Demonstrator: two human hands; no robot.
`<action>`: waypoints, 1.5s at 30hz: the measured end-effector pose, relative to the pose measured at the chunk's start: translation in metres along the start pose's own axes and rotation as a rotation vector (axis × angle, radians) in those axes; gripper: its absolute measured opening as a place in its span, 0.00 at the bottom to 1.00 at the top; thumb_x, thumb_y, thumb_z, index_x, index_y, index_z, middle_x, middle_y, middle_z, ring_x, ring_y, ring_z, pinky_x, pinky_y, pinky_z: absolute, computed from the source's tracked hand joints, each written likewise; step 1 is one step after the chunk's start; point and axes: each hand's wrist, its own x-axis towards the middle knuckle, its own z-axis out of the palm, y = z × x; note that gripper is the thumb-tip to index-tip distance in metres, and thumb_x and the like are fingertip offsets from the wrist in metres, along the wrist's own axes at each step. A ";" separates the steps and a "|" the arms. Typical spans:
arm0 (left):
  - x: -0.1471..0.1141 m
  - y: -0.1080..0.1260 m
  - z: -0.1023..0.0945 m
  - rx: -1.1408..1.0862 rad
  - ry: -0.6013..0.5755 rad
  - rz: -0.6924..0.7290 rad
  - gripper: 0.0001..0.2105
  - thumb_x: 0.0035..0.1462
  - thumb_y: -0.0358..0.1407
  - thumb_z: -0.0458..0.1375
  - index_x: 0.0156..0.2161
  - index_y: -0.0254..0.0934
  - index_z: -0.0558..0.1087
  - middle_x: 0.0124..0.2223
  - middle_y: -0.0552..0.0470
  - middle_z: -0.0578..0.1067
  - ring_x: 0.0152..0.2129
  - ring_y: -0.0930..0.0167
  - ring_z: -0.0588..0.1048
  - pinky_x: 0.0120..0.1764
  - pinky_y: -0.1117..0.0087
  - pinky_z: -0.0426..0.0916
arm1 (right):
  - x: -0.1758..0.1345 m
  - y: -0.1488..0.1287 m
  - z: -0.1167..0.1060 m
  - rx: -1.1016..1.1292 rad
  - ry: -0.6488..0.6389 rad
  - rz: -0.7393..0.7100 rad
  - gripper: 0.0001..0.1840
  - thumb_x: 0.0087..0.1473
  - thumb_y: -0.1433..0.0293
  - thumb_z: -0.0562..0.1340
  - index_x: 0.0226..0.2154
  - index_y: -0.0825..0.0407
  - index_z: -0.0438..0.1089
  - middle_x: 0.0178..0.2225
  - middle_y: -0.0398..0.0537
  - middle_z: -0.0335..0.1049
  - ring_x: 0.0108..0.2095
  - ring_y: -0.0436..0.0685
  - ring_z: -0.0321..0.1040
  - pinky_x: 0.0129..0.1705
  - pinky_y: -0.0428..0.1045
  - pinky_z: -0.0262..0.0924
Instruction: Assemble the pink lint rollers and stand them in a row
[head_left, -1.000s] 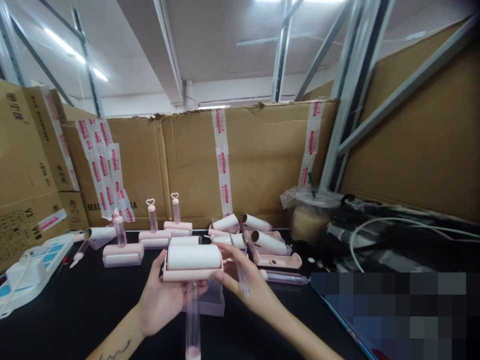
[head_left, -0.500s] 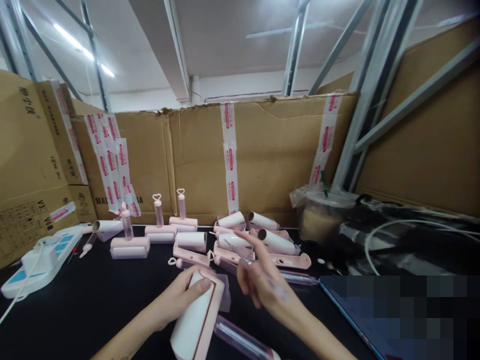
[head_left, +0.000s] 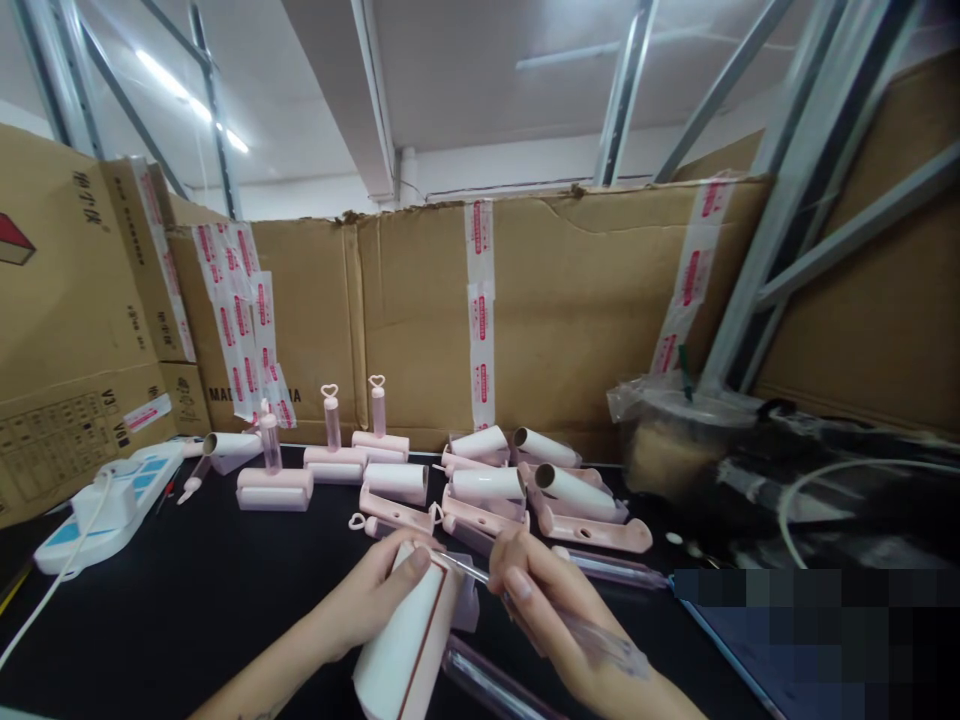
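My left hand (head_left: 367,595) is closed around a lint roller (head_left: 405,640), thumb on its white sheet roll. The roller lies tilted, its pale pink holder running along the right side. In my right hand (head_left: 551,605) is a slim pointed metal tool (head_left: 474,571). Its tip meets the top end of the roller, close to my left thumb; I cannot make out exactly what it touches. A clear tubular handle (head_left: 487,675) lies just right of the roller. Behind my hands are loose pink holders (head_left: 592,530) and white sheet rolls (head_left: 487,484).
Several assembled lint rollers (head_left: 274,490) stand at the back left with heart-shaped loops upward. A white power strip (head_left: 56,555) lies at the left edge. A bagged drink cup (head_left: 664,450) stands at the back right. A cardboard wall (head_left: 412,320) closes off the back.
My right hand has turned and closed in, bringing the metal tool's tip onto the roller's top end. Its raised index finger has curled in. My left hand keeps its hold; the view has shifted slightly.
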 end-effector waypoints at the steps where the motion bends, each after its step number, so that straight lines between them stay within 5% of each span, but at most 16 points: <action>1: -0.001 0.001 0.000 0.018 -0.016 0.032 0.22 0.52 0.51 0.53 0.41 0.33 0.70 0.34 0.49 0.72 0.32 0.69 0.68 0.36 0.72 0.61 | -0.001 0.001 0.000 0.006 -0.002 0.013 0.18 0.59 0.59 0.49 0.24 0.51 0.59 0.21 0.42 0.55 0.21 0.48 0.54 0.21 0.44 0.54; 7: 0.001 -0.003 0.001 0.001 -0.011 0.076 0.22 0.52 0.51 0.52 0.39 0.33 0.71 0.35 0.48 0.72 0.33 0.69 0.68 0.36 0.73 0.60 | -0.008 0.006 0.005 0.235 0.087 -0.003 0.16 0.61 0.60 0.45 0.29 0.51 0.59 0.23 0.40 0.56 0.13 0.44 0.49 0.11 0.42 0.44; 13: 0.002 -0.009 0.001 -0.005 0.006 0.021 0.22 0.53 0.51 0.52 0.41 0.33 0.70 0.33 0.50 0.71 0.30 0.70 0.67 0.34 0.73 0.61 | -0.004 0.001 0.009 -0.142 0.058 -0.162 0.12 0.57 0.70 0.51 0.23 0.50 0.52 0.19 0.39 0.56 0.18 0.47 0.55 0.20 0.44 0.53; 17: -0.002 -0.006 0.004 -0.064 0.016 0.009 0.16 0.53 0.46 0.54 0.37 0.34 0.71 0.33 0.51 0.70 0.32 0.70 0.67 0.38 0.72 0.59 | -0.001 -0.004 0.010 -0.422 -0.118 -0.328 0.07 0.56 0.71 0.52 0.26 0.50 0.57 0.19 0.40 0.59 0.18 0.48 0.56 0.19 0.44 0.51; 20: -0.004 -0.008 0.004 -0.170 0.059 -0.026 0.14 0.54 0.44 0.54 0.35 0.34 0.69 0.29 0.53 0.67 0.28 0.72 0.66 0.32 0.74 0.59 | 0.002 -0.004 0.012 -0.650 -0.237 -0.487 0.13 0.59 0.64 0.51 0.27 0.51 0.63 0.22 0.43 0.63 0.18 0.48 0.56 0.19 0.44 0.51; 26: -0.002 -0.012 0.004 -0.042 0.191 0.126 0.14 0.53 0.45 0.55 0.28 0.35 0.64 0.25 0.57 0.62 0.22 0.76 0.61 0.28 0.76 0.58 | -0.002 0.008 0.029 -0.852 -0.131 -0.598 0.20 0.60 0.67 0.50 0.18 0.52 0.62 0.19 0.44 0.61 0.16 0.48 0.52 0.19 0.44 0.51; 33: -0.003 -0.004 0.009 -0.267 0.309 0.069 0.14 0.51 0.45 0.57 0.28 0.38 0.59 0.21 0.61 0.61 0.16 0.79 0.61 0.20 0.79 0.57 | -0.006 0.009 0.034 -0.804 0.025 -0.645 0.18 0.60 0.67 0.50 0.21 0.52 0.61 0.18 0.42 0.57 0.17 0.48 0.55 0.20 0.44 0.53; 38: -0.003 0.004 0.003 -0.343 0.435 0.112 0.14 0.51 0.47 0.56 0.33 0.37 0.64 0.23 0.58 0.66 0.18 0.76 0.66 0.22 0.78 0.61 | -0.001 0.008 0.015 -0.638 0.269 -0.492 0.20 0.52 0.51 0.56 0.27 0.51 0.57 0.33 0.52 0.66 0.34 0.56 0.68 0.32 0.48 0.63; 40: -0.002 0.004 0.000 -0.351 0.448 0.107 0.15 0.51 0.49 0.55 0.34 0.37 0.64 0.22 0.57 0.67 0.18 0.74 0.68 0.21 0.77 0.62 | 0.002 0.009 0.015 -0.740 0.198 -0.412 0.22 0.47 0.50 0.59 0.27 0.51 0.57 0.36 0.54 0.67 0.34 0.58 0.69 0.31 0.48 0.63; 45: 0.004 0.000 -0.008 -0.178 0.595 0.214 0.16 0.51 0.49 0.55 0.28 0.36 0.63 0.19 0.60 0.63 0.14 0.79 0.62 0.17 0.80 0.57 | 0.003 0.010 0.023 -1.058 0.082 -0.438 0.14 0.57 0.64 0.55 0.23 0.52 0.61 0.27 0.47 0.68 0.20 0.49 0.63 0.23 0.44 0.53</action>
